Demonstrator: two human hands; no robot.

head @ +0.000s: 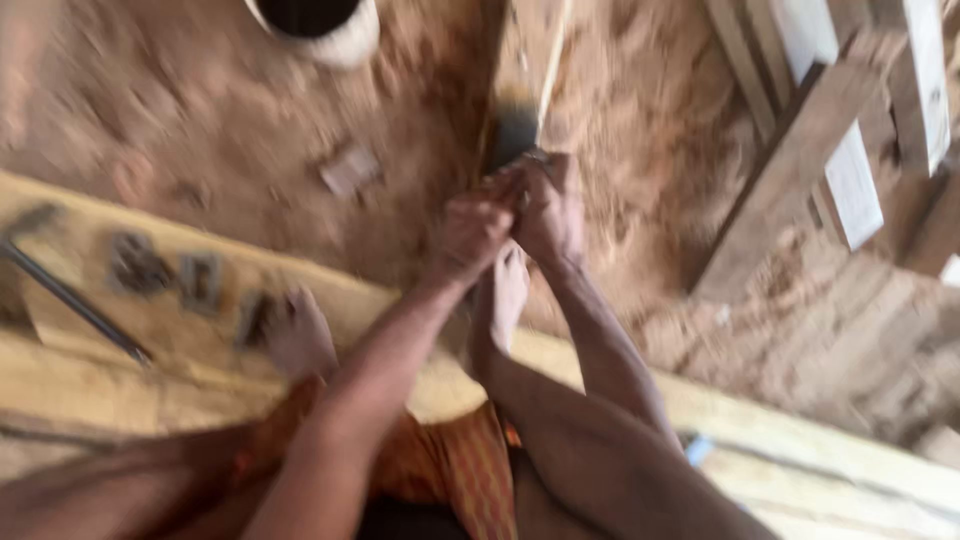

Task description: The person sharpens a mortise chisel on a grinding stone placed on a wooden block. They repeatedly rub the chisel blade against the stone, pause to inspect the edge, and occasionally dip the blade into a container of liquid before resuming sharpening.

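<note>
The view is motion-blurred. My left hand [468, 235] and my right hand [552, 212] are pressed together, both closed around the near end of a long wooden piece [517, 70]. That piece runs away from me over the sawdust floor and has a dark band [513, 132] just beyond my fingers. What exactly sits inside the grip is hidden by the fingers. My bare feet [297, 335] [502, 295] rest on a pale wooden plank [90, 385] below the hands.
On the plank at left lie a thin metal rod [72, 300] and several small dark metal pieces [140, 265]. A white bucket [322, 28] stands at the top. Stacked boards [800, 160] lean at the right. Sawdust [230, 110] covers the floor.
</note>
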